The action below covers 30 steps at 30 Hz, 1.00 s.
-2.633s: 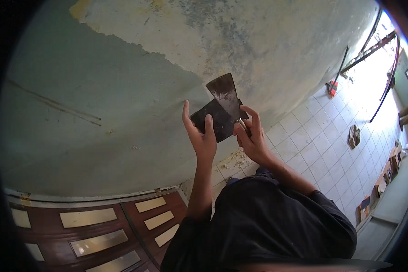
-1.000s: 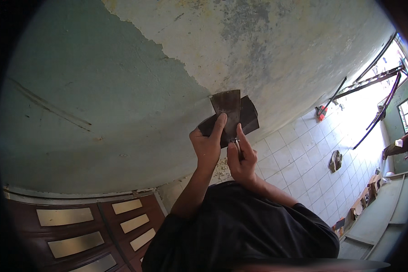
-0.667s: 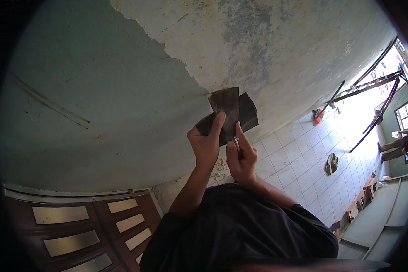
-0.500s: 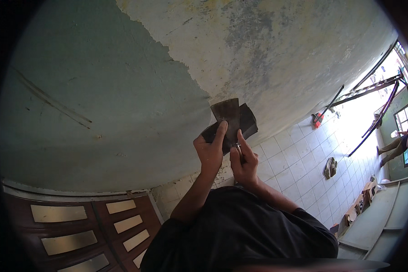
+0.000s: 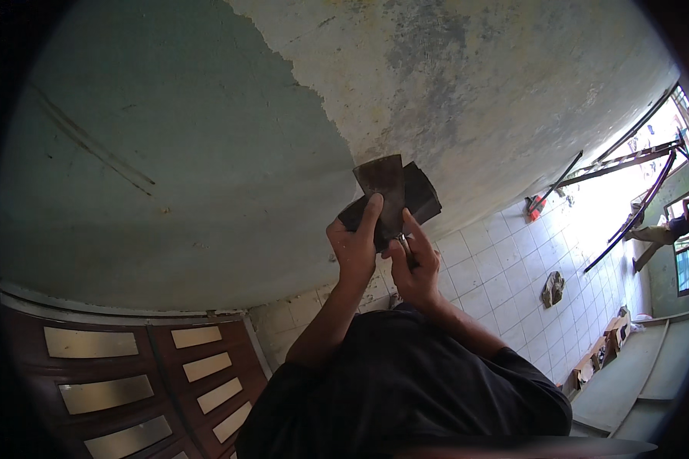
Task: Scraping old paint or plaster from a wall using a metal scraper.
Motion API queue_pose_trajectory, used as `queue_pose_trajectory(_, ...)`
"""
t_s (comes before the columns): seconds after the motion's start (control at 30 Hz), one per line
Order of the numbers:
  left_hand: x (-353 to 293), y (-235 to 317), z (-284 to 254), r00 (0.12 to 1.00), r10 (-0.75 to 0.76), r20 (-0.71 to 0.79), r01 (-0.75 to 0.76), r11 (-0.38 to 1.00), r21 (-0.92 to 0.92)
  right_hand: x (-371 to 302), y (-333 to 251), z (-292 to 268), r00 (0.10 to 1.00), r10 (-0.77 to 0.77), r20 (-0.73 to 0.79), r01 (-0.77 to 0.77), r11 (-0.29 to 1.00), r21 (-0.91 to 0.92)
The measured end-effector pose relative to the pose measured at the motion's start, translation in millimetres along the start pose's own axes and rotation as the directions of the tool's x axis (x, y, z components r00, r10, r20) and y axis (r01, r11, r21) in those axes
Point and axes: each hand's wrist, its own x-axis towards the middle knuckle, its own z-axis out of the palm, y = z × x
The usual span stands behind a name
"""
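In front of the wall, a paint scraper [image 5: 380,177] with a wide, dirty blade points up and away from me. My right hand [image 5: 415,269] is closed round its lower end near the shiny ferrule, the index finger reaching up along the blade. My left hand [image 5: 357,243] pinches from the other side, its thumb flat on the blade. Behind the blade, a stiff black sheet [image 5: 422,191], perhaps sandpaper, sticks out on both sides. The left fingers are hidden behind it. Beyond the tools, the wall [image 5: 207,138] has green paint at left and a bare, stained area at right.
Brown double doors [image 5: 157,359] with pale panes are at lower left. White floor tiles [image 5: 490,279] run to the right, with a crumpled cloth-like piece [image 5: 553,289] on them. Dark frame bars [image 5: 628,214] lean by a bright opening. Another person [image 5: 662,233] is at far right.
Both hands keep their hold, with the scraper and black sheet shifted slightly. The view has tilted a little. At far right, the other person has changed posture.
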Motion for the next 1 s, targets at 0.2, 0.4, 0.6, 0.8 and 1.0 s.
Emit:
queue_pose_trajectory(0.2, 3, -27, -10, 0.999, 0.032, 0.031, -0.033, 0.999, 0.037, -18, 21, -5, 0.902, 0.408, 0.138, -0.429, 0.826, 0.365)
queue_pose_trajectory(0.4, 6, -58, -25, 0.997, 0.069, 0.037, -0.072, 0.994, 0.077, -36, 58, -1, 0.833, 0.476, 0.282, -0.550, 0.770, 0.324)
queue_pose_trajectory(0.6, 4, -64, -34, 0.998, 0.064, -0.001, -0.064, 0.993, 0.104, -40, 65, 6, 0.820, 0.472, 0.323, -0.531, 0.838, 0.124)
queue_pose_trajectory(0.8, 4, -72, -43, 0.998, 0.064, -0.020, -0.061, 0.992, 0.108, -56, 89, 21, 0.916, 0.287, 0.280, -0.265, 0.957, -0.115)
queue_pose_trajectory(1.0, 5, -75, -50, 0.998, 0.058, -0.004, -0.057, 0.987, 0.149, -64, 98, 27, 0.939, 0.244, 0.243, -0.202, 0.962, -0.184)
